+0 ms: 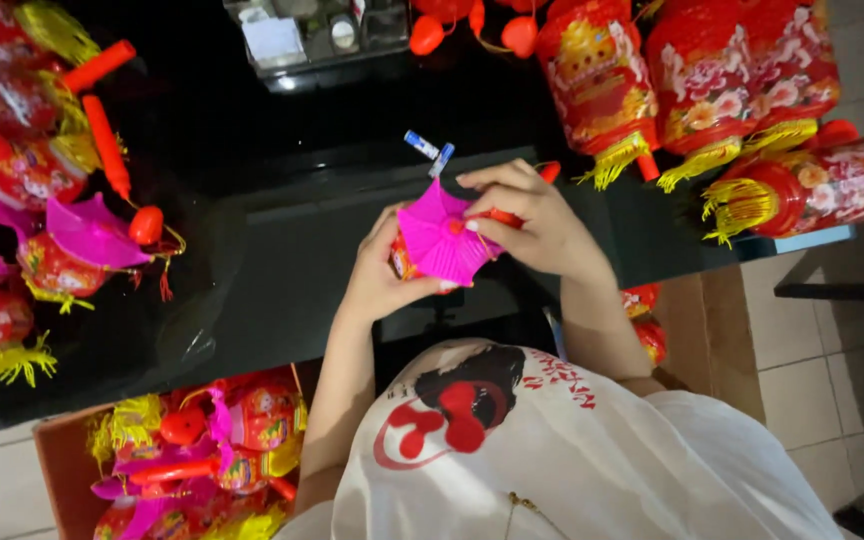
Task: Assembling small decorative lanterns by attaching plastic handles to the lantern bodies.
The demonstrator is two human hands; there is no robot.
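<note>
A small toy lantern with a pink pleated roof [439, 238] and a red body is held over the black table [282, 260]. My left hand [377, 275] grips its body from below and the left. My right hand [532, 220] rests on the roof's right side, its fingers pinching a red stick that pokes out towards the far right. Most of the lantern's red body is hidden behind the roof and my fingers.
Finished pink-roofed lanterns with yellow tassels and red sticks [42, 200] crowd the table's left. Large red drum lanterns [732, 90] stand at the right. A cardboard box of lanterns [202, 450] sits on the floor below left. Two small blue-and-white tubes [430, 150] lie beyond my hands.
</note>
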